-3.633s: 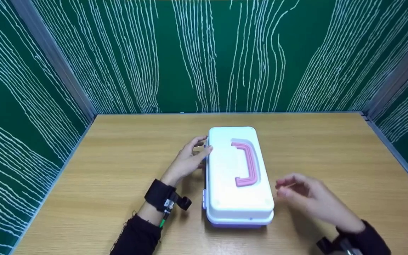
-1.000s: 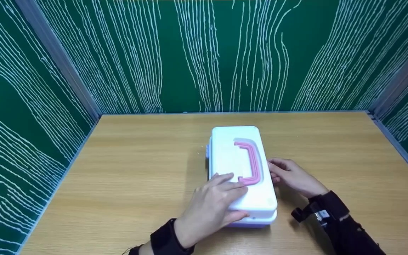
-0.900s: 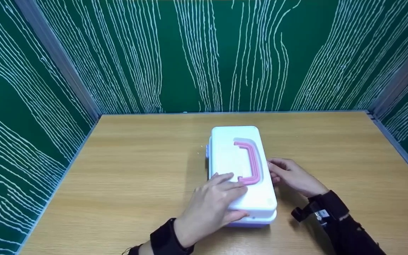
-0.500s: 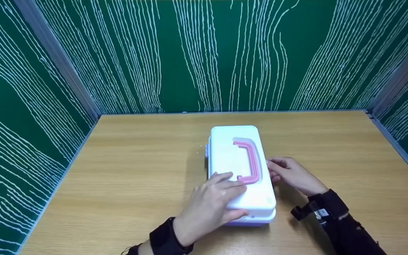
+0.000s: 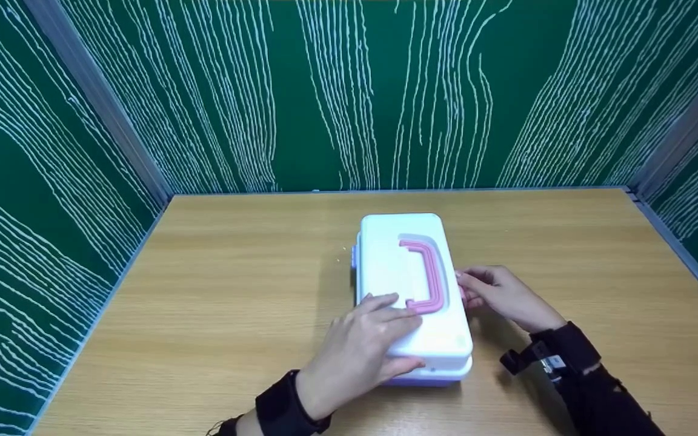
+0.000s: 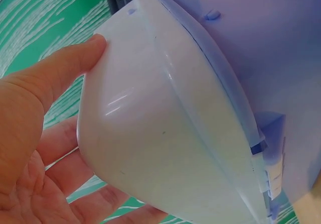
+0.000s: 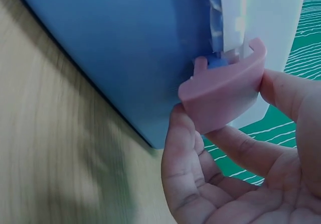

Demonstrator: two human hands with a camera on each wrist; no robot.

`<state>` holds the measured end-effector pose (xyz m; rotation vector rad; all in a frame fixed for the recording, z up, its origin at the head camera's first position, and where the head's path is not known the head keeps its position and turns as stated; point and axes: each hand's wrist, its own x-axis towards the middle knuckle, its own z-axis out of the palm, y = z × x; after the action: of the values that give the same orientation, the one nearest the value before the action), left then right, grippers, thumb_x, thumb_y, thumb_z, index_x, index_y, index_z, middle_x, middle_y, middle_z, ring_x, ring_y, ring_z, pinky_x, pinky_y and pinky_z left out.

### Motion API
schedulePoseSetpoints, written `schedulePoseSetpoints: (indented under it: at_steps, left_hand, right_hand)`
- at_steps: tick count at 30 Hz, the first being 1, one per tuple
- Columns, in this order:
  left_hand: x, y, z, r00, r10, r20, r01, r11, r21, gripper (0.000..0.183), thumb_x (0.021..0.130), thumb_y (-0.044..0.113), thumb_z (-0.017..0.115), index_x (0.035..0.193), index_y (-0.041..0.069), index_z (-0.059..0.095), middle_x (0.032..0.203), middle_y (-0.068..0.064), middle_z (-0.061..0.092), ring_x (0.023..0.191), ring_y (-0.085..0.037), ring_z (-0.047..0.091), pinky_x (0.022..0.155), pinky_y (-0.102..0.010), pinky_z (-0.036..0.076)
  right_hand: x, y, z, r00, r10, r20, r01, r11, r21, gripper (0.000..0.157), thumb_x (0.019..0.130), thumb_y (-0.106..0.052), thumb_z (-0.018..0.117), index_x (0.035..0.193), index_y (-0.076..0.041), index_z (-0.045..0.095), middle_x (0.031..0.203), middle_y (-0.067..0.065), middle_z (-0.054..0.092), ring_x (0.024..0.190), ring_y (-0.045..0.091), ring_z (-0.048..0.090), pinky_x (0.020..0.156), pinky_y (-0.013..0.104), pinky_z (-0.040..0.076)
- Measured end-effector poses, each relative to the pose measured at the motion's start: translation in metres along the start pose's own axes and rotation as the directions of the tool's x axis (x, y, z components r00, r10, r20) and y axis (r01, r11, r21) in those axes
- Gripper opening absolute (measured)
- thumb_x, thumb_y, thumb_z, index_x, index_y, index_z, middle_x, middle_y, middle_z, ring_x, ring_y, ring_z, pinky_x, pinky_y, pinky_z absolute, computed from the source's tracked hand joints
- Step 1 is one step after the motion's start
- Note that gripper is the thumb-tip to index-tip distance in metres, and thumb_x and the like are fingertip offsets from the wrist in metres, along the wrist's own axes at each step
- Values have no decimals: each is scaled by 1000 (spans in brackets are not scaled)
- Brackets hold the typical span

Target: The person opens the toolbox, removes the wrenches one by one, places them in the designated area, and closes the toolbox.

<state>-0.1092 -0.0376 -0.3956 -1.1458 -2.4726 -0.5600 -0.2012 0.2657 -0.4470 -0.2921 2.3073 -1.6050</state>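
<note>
A storage box with a white lid [image 5: 385,260] and a lavender base [image 6: 291,48] stands lengthwise on the wooden table, lid down on the base. Its pink carry handle [image 5: 431,284] lies folded in the lid's recess. My left hand [image 5: 361,351] rests over the lid's near left part, fingers stretched across the top and thumb against the near end wall. At the box's right side my right hand [image 5: 506,297] pinches a pink latch [image 7: 225,91] between thumb and fingers. In the right wrist view the latch tilts outward from the blue-looking base wall.
The wooden table [image 5: 246,260] is bounded by green walls [image 5: 288,121] with wavy white lines at the back and sides. A lavender hinge [image 5: 354,257] shows on the box's left side. Tiny light specks lie on the table just left of it.
Since the oldest frame, my left hand has moved from the box's far left edge onto the near lid, and my right hand has reached the latch. In the last half second it rises slightly.
</note>
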Motion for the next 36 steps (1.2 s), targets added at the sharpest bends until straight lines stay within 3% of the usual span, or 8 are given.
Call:
schedulePoseSetpoints:
  at_steps: [13, 24, 36]
  left_hand:
    - [0, -1, 0, 1000, -5, 11, 5, 1000, -14, 53, 87, 49, 87, 126, 12, 79, 126, -2, 80, 130, -27, 71, 108, -41, 60]
    - [1, -1, -1, 1000, 20, 5, -20, 1000, 8, 53, 86, 49, 89, 124, 12, 80, 125, -2, 81, 129, -25, 72, 115, -39, 56]
    - [1, -1, -1, 1000, 15, 6, -15, 1000, -5, 55, 86, 50, 88, 125, 12, 79, 125, -2, 81, 129, -26, 72, 111, -39, 58]
  right_hand:
    - [-4, -7, -2, 1000, 12, -2, -12, 1000, 25, 53, 114, -38, 54, 133, 11, 62, 101, 7, 71, 92, 16, 74, 90, 34, 67]
    - [-5, -11, -2, 1000, -10, -12, 11, 998, 65, 52, 114, -37, 53, 132, 12, 62, 100, 3, 70, 92, 12, 74, 89, 28, 66]
    - [-8, -14, -8, 999, -6, -36, 8, 999, 36, 57, 114, -37, 54, 140, 13, 59, 111, 8, 76, 98, 15, 76, 91, 28, 65]
